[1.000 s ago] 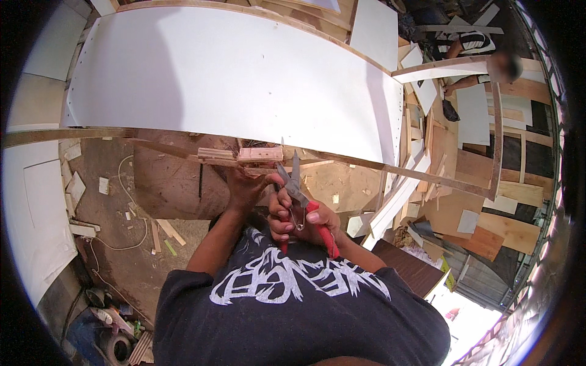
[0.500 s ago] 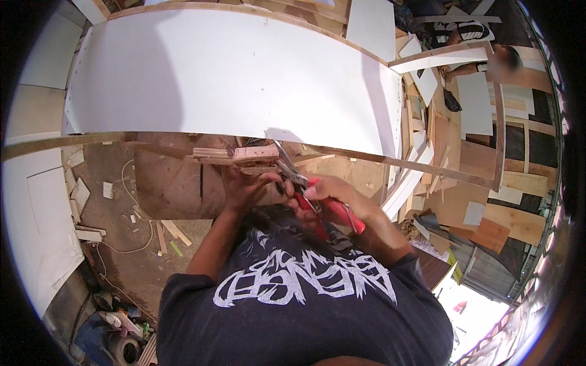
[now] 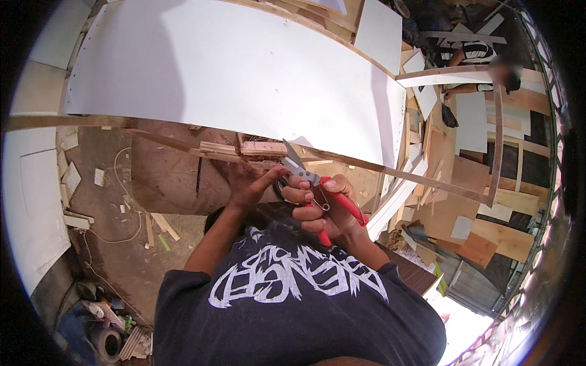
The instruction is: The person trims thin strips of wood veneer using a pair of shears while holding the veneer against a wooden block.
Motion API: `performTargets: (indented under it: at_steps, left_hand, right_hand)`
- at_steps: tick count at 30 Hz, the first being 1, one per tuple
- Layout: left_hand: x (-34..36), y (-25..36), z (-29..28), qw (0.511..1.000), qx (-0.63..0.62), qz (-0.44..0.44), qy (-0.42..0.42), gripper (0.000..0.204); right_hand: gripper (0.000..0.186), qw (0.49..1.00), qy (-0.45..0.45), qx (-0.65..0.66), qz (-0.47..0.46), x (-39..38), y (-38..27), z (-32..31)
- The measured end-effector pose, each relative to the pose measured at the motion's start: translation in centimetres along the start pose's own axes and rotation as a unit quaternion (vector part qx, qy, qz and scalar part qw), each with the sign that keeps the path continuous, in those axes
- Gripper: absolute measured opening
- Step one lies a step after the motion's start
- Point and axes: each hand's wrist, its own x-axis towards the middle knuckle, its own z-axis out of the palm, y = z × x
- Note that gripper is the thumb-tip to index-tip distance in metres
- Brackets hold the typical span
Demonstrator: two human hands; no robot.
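Red-handled snips (image 3: pixel 309 175) are clasped in the right grip (image 3: pixel 339 217), their blades just beside a short wood block (image 3: pixel 264 148) near a white panel (image 3: pixel 232 73). The left grip (image 3: pixel 246 188) is placed just below the block, fingers partly hidden; whether anything is held there cannot be told.

Our left forearm (image 3: pixel 215 238) slants up and to the right, ending in our left grip (image 3: pixel 245 186), which is raised with its thumb (image 3: pixel 272 177) stretched rightward and most of its fingers hidden. Our right forearm (image 3: pixel 365 245) slants up and to the left; our right grip (image 3: pixel 318 204) is curled tight, fingers (image 3: pixel 307 213) stacked on the left, thumb on the right. Both sit close together.
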Motion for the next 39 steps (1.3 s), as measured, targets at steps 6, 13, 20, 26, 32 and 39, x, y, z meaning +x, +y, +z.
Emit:
performTargets:
  at_steps: [6, 13, 20, 26, 32, 39]
  left_hand:
    - [-0.5, -0.5, -0.5, 0.991, -0.074, -0.114, -0.001, 0.034]
    - [0.0, 3.0, -1.1, 0.962, -0.148, -0.213, 0.082, 0.039]
    - [-2.6, 6.5, -4.1, 0.946, 0.166, -0.268, 0.071, 0.029]
    - [3.5, 14.3, -3.5, 0.895, 0.424, 0.133, 0.034, 0.017]
    - [6.8, 12.9, -4.1, 0.887, 0.440, 0.110, -0.094, 0.032]
    - [9.3, 13.2, -4.8, 0.851, 0.460, 0.146, -0.206, 0.027]
  right_hand:
    - [0.038, 0.976, 0.079, -0.200, -0.030, -1.1, 0.6, 1.0]
    - [0.057, 0.618, 0.201, -0.755, -0.092, -5.0, -1.8, -0.9]
    - [0.063, 0.275, 0.495, -0.818, -0.104, -9.2, -2.3, -15.5]
    - [0.067, 0.155, 0.519, -0.822, -0.177, -10.4, -7.7, -28.5]
    - [0.048, 0.238, 0.502, -0.780, -0.290, -7.2, -8.0, -27.3]
    - [0.039, 0.263, 0.190, -0.746, -0.582, 0.2, 1.3, -8.0]
